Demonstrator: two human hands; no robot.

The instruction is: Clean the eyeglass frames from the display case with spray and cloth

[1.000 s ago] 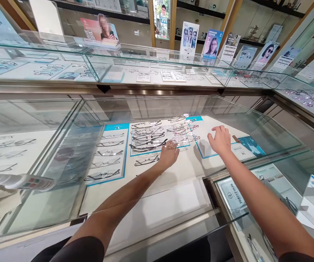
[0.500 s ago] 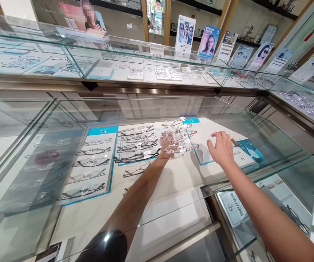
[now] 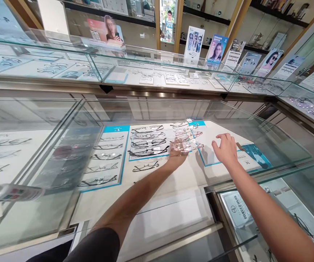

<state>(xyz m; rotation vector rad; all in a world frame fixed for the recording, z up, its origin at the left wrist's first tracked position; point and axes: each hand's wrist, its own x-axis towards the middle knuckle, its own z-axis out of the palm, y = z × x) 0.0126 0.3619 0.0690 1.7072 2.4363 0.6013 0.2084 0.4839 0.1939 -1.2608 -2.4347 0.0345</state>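
Clear, pinkish-rimmed glasses (image 3: 186,147) lie at the right end of the rows in the glass-walled bench (image 3: 185,176), overlapping the fingers of the left hand (image 3: 178,154). That arm stretches forward and inward, the forearm slanting up from a dark sleeve (image 3: 98,242); whether its grip is closed around the thin frame or merely meets it in the view, I cannot tell. The right hand (image 3: 226,149) hovers near a white, blue-edged board (image 3: 207,151), wrist bent, fingers softly curved and thumb apart, its grip loosely open with nothing in it. Just left of the left hand, slim dark-framed glasses (image 3: 148,151) lie in parallel rows; farther left, a smooth white panel (image 3: 116,129) with a blue header carries more. Beyond stand flat, upright cards (image 3: 193,45) along a glass showcase (image 3: 157,89) with a shiny metal edge
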